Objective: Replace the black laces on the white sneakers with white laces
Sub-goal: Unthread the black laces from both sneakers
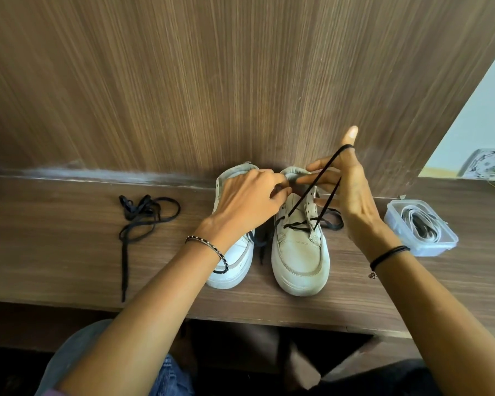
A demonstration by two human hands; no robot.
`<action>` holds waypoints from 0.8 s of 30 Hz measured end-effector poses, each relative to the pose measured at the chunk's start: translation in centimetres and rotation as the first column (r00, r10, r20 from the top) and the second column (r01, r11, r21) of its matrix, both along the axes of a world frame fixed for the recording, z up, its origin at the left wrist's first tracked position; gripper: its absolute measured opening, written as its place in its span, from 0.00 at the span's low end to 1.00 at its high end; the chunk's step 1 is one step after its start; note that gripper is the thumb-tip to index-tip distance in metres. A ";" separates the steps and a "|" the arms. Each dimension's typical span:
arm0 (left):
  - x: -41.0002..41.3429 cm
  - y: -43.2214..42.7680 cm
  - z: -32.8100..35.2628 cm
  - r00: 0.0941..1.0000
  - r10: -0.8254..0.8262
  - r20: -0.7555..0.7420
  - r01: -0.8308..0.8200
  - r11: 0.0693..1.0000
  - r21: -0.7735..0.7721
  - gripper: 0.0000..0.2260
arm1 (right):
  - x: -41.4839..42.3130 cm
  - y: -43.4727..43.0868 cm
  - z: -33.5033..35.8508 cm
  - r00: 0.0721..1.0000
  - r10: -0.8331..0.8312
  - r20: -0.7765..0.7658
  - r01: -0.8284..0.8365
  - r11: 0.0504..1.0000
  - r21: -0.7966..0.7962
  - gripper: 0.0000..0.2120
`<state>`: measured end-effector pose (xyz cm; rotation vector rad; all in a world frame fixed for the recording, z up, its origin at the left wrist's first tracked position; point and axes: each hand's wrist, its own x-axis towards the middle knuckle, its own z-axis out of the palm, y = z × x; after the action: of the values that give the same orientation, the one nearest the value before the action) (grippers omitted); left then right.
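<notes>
black lace [316, 190] slants taut up-right from the lower eyelets of the centre-frame sneaker [297, 252] | looped over right hand's [347, 195] raised straight digit, other fingers loosely extended | left hand [249, 198] curled at tongue, seemingly pinching it

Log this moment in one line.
left hand: holds sneaker tongue | right hand: black lace over thumb | removed lace: on shelf | white laces: in container

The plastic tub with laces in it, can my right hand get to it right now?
Probably not yet. Nothing lies between the tub and your right hand, but a black lace threaded in the sneaker is looped over one of its fingers.
</notes>
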<state>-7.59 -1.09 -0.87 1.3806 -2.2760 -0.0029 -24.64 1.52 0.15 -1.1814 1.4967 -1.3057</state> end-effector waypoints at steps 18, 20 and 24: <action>0.3 0.4 0.4 0.992 -0.052 0.119 0.039 0.993 0.108 0.10 | -1.5 -0.1 -0.3 0.623 0.385 -0.681 -0.452 0.888 0.089 0.06; 0.4 0.4 0.4 0.989 -0.054 0.136 0.040 0.994 0.101 0.12 | -1.3 -0.3 -0.7 0.537 0.382 -0.752 -0.462 0.879 0.117 0.11; 0.4 0.4 0.6 0.987 -0.056 0.152 0.041 0.994 0.098 0.13 | -1.5 -0.5 -1.1 0.520 0.384 -0.763 -0.477 0.872 0.114 0.15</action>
<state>-7.15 -0.66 -0.28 1.4170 -2.4664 -0.0206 -26.13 1.01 -0.95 -2.2166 1.5128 -0.5159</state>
